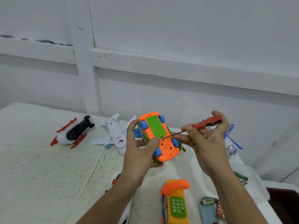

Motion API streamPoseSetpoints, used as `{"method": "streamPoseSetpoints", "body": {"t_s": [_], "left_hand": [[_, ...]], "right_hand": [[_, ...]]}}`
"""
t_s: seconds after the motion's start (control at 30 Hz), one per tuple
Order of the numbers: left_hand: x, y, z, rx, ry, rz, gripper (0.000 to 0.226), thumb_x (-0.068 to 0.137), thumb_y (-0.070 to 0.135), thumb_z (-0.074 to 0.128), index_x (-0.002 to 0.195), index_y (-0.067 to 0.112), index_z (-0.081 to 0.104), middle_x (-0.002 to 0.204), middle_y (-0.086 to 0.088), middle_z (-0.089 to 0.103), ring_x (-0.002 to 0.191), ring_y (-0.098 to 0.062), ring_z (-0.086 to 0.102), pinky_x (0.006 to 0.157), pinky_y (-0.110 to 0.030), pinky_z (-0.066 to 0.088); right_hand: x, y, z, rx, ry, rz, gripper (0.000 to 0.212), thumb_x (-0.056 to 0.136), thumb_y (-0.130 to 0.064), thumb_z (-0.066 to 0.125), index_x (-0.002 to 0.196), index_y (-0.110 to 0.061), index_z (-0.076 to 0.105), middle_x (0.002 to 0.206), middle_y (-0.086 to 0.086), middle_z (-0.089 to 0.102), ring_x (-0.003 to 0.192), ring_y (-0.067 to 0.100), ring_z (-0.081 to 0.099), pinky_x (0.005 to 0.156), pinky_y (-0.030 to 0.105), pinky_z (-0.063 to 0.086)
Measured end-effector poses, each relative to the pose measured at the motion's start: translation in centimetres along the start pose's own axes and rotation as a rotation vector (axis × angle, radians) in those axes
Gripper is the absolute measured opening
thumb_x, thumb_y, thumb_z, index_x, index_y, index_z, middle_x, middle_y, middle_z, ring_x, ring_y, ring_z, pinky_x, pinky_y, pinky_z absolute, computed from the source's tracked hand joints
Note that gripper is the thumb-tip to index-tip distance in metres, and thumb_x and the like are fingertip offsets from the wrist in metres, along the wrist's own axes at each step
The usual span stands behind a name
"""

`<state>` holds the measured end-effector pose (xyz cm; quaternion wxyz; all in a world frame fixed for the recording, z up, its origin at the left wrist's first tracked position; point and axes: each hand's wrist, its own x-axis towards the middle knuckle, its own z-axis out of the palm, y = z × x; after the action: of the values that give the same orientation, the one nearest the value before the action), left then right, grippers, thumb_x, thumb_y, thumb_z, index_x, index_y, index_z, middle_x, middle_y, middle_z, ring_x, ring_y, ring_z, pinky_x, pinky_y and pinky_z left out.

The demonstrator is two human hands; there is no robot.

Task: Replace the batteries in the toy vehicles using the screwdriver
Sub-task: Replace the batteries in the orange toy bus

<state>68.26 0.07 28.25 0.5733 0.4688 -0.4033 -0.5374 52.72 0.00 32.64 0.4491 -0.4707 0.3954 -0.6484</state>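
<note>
White table (48,167). My left hand (139,151) grips the upturned car (168,151); at its three o'clock my right hand (208,143) pinches the screwdriver (199,125), tip on the hatch screw (162,138). Slanted, it may slip.

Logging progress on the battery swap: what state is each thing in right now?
orange toy car: upside down, gripped by left hand
green battery cover: closed, in place
screwdriver: held by right hand, tip at the cover's screw
white toy plane: belly up on the table
toy phone: handset on its cradle
</note>
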Motion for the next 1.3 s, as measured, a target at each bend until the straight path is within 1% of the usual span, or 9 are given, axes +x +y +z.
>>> {"method": "streamPoseSetpoints", "body": {"t_s": [0.2, 0.4, 0.5, 0.57, 0.67, 0.87, 0.97, 1.13, 1.3], "left_hand": [[-0.3, 0.2, -0.2, 0.015, 0.008, 0.001, 0.065, 0.091, 0.016, 0.067, 0.125, 0.061, 0.036, 0.114, -0.011, 0.065, 0.078, -0.025, 0.075, 0.050, -0.035, 0.057], [-0.5, 0.2, -0.3, 0.039, 0.005, 0.016, 0.066, 0.089, 0.016, 0.069, 0.113, 0.068, 0.037, 0.111, -0.010, 0.064, 0.079, -0.026, 0.075, 0.051, -0.036, 0.058], [-0.5, 0.4, -0.4, 0.047, 0.011, 0.012, 0.067, 0.088, 0.018, 0.070, 0.112, 0.071, 0.037, 0.113, -0.011, 0.063, 0.084, -0.029, 0.074, 0.053, -0.039, 0.059], [-0.4, 0.6, -0.6, 0.041, 0.014, 0.016, 0.067, 0.089, 0.018, 0.069, 0.118, 0.068, 0.036, 0.111, -0.011, 0.064, 0.082, -0.027, 0.074, 0.053, -0.039, 0.059], [-0.2, 0.8, -0.9, 0.039, 0.011, 0.018, 0.067, 0.090, 0.017, 0.068, 0.121, 0.066, 0.034, 0.110, -0.008, 0.064, 0.082, -0.025, 0.074, 0.052, -0.037, 0.059], [-0.2, 0.6, -1.4, 0.021, 0.026, 0.004, 0.065, 0.090, 0.014, 0.067, 0.106, 0.070, 0.037, 0.105, -0.005, 0.066, 0.078, -0.023, 0.074, 0.049, -0.034, 0.057], [0.0, 0.6, -1.7, 0.007, 0.029, -0.005, 0.064, 0.091, 0.013, 0.067, 0.106, 0.068, 0.038, 0.103, -0.005, 0.067, 0.075, -0.022, 0.075, 0.049, -0.033, 0.056], [0.0, 0.5, -1.8, -0.008, 0.022, -0.031, 0.064, 0.089, 0.013, 0.068, 0.105, 0.068, 0.041, 0.105, -0.009, 0.068, 0.075, -0.024, 0.075, 0.050, -0.036, 0.057], [0.4, 0.7, -2.0, -0.013, 0.014, -0.031, 0.064, 0.090, 0.013, 0.067, 0.105, 0.068, 0.039, 0.102, -0.004, 0.069, 0.072, -0.020, 0.075, 0.049, -0.033, 0.056]], "right_hand": [[-0.1, -0.7, 0.1, -0.065, -0.040, -0.025, 0.062, 0.088, 0.009, 0.057, 0.122, -0.033, 0.025, 0.091, 0.023, 0.062, 0.064, 0.041, 0.070, 0.071, 0.038, 0.060], [-0.6, -2.5, 1.0, -0.422, -0.196, -0.280, 0.068, 0.085, 0.012, 0.062, 0.109, -0.042, 0.028, 0.080, 0.009, 0.063, 0.063, 0.031, 0.071, 0.068, 0.045, 0.061], [-0.7, -3.0, 1.6, -0.577, -0.233, -0.430, 0.069, 0.083, -0.002, 0.069, 0.105, -0.053, 0.029, 0.087, 0.013, 0.059, 0.074, 0.023, 0.070, 0.068, 0.038, 0.060], [-0.7, -3.5, 1.8, -0.584, -0.211, -0.478, 0.059, 0.080, -0.020, 0.074, 0.106, -0.053, 0.033, 0.088, 0.004, 0.059, 0.080, 0.019, 0.068, 0.064, 0.030, 0.058], [-0.4, -4.0, 2.2, -0.578, -0.160, -0.529, 0.041, 0.078, -0.037, 0.073, 0.104, -0.053, 0.046, 0.087, -0.007, 0.057, 0.080, 0.018, 0.065, 0.060, 0.040, 0.057], [-0.2, -4.3, 2.6, -0.558, -0.198, -0.519, 0.031, 0.082, -0.017, 0.074, 0.106, -0.033, 0.065, 0.082, -0.003, 0.064, 0.077, 0.027, 0.070, 0.074, 0.045, 0.057], [-0.1, -4.4, 2.5, -0.528, -0.255, -0.461, 0.038, 0.085, -0.005, 0.069, 0.116, -0.026, 0.065, 0.087, 0.000, 0.068, 0.081, 0.024, 0.072, 0.081, 0.040, 0.058], [0.4, -4.7, 3.0, -0.536, -0.303, -0.414, 0.038, 0.084, -0.004, 0.057, 0.113, -0.028, 0.064, 0.106, -0.006, 0.069, 0.097, 0.017, 0.070, 0.082, 0.035, 0.058], [0.9, -5.2, 3.3, -0.641, -0.255, -0.510, 0.031, 0.075, -0.019, 0.081, 0.101, -0.032, 0.069, 0.094, 0.000, 0.054, 0.085, 0.008, 0.063, 0.069, 0.012, 0.047]]}}
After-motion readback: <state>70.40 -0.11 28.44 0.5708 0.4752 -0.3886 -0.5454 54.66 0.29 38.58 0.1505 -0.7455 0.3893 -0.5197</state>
